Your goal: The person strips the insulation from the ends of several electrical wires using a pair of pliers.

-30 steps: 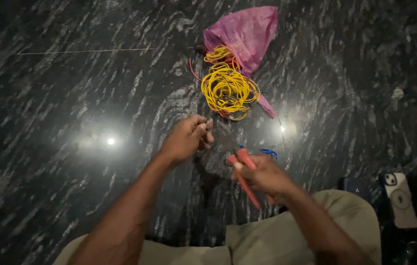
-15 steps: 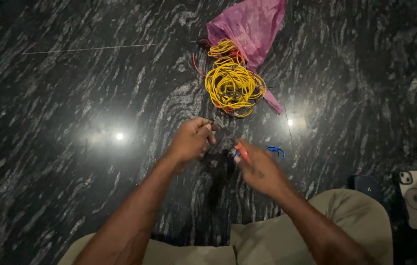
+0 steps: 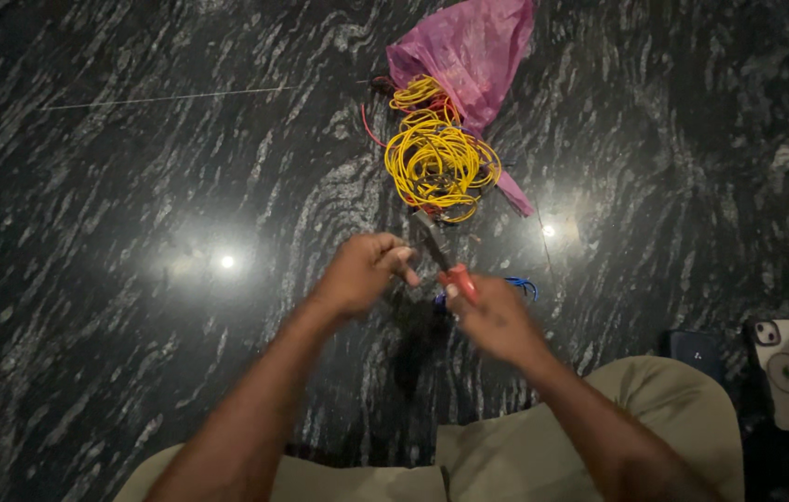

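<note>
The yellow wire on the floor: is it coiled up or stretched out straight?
Coiled. The yellow wire lies in a loose bundle of overlapping loops on the dark floor, partly on a pink plastic bag, beyond both hands.

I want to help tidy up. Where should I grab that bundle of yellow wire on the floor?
Grab the yellow wire coil through its open middle, coming straight down from above. It lies flat on the dark floor, loops stacked in a ring, so hooking several loops should keep it together. The pink bag crowds its far side.
</note>
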